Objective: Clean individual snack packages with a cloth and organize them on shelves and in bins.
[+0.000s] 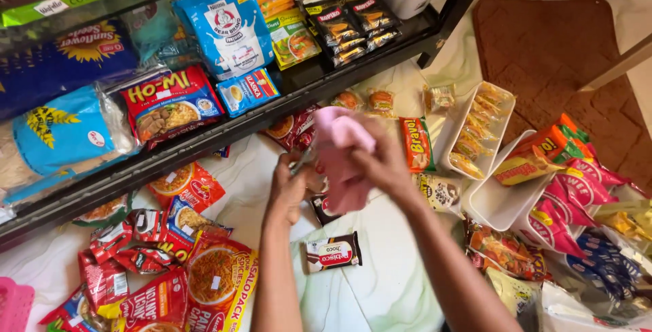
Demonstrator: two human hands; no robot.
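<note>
My right hand (384,162) grips a crumpled pink cloth (339,155) held in the middle of the view, above a pale sheet. My left hand (288,189) is closed just left of the cloth, pinching a thin dark object that sticks up from its fingers; what that object is I cannot tell. A small dark brown and red snack packet (333,250) lies on the sheet below both hands. Another dark packet (320,208) lies partly hidden under my left hand.
A black shelf (204,138) runs diagonally across the top left, loaded with noodle, cracker and milk packets. Red noodle packs (170,284) lie at the lower left. White trays (499,199) and piles of snack bags sit on the right. A brown mat (550,47) lies behind.
</note>
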